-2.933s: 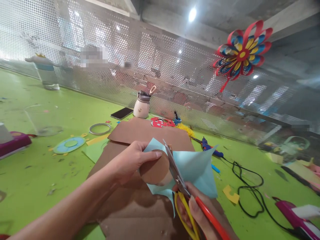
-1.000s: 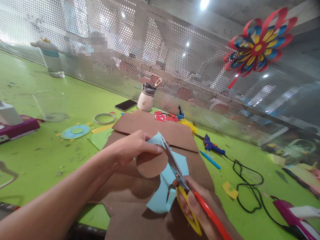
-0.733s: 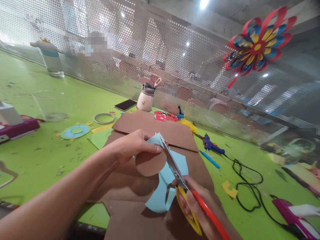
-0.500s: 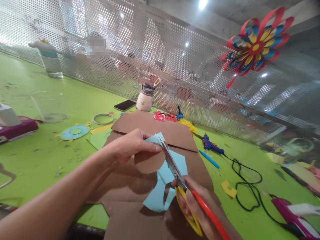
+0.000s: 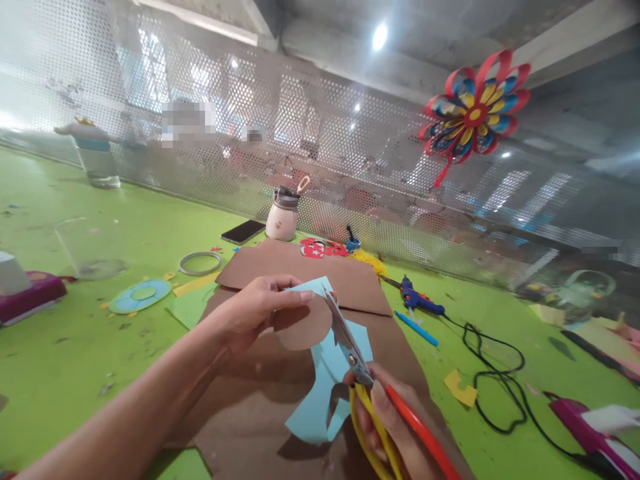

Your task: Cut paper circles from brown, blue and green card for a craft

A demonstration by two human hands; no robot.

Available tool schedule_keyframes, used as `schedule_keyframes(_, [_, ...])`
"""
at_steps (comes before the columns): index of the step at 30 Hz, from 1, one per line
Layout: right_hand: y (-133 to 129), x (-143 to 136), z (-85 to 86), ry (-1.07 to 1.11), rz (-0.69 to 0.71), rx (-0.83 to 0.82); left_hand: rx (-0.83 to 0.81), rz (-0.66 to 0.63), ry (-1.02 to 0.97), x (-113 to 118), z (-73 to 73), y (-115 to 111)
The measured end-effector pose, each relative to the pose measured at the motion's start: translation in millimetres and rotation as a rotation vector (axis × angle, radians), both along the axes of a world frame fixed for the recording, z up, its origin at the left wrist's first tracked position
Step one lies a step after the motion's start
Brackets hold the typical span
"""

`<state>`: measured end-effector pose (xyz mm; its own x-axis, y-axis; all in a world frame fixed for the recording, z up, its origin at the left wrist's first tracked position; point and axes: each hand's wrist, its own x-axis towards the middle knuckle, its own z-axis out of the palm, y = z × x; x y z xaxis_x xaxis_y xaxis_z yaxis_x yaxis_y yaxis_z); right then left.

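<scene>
Left grip (image 5: 257, 307): pinches disc (image 5: 303, 328) and paper (image 5: 326, 373)
Right grip (image 5: 399, 427): wraps scissors (image 5: 353, 357), blades beside disc's edge
Disc: above cardboard (image 5: 250, 413)
Cardboard's right edge: pen (image 5: 417, 329), glue gun (image 5: 421, 300) near
Surface: green worktop (image 5: 60, 373)
Backdrop: perforated screen (image 5: 325, 140)

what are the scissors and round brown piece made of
Scissors: metal blades, judging by the silvery shine; yellow and red handles, probably smooth plastic, given their even colour. Round brown piece: likely cardboard, matt and plain like the large sheet beneath.
</scene>
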<state>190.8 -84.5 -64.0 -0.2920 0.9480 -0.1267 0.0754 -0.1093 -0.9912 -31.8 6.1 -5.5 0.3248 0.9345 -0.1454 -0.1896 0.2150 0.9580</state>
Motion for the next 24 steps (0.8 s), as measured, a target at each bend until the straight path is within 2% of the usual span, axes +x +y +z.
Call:
schedule_keyframes(3, [5, -5, -3.0, 0.089, -0.045, 0.035, 0.035, 0.027, -0.160, 12, -3.9, -7])
schedule_keyframes(9, [3, -17, -3.3, 0.055, -0.112, 0.050, -0.032, 0.141, -0.238, 31, -14.3, -19])
schedule_keyframes(14, [0, -26, -0.1, -0.025, -0.105, 0.140, -0.040, 0.284, -0.219, 34, -10.5, -22])
schedule_keyframes(24, [-3, -31, 14.5, 0.003, -0.117, 0.111, -0.034, 0.289, -0.268, 31, -8.7, -27])
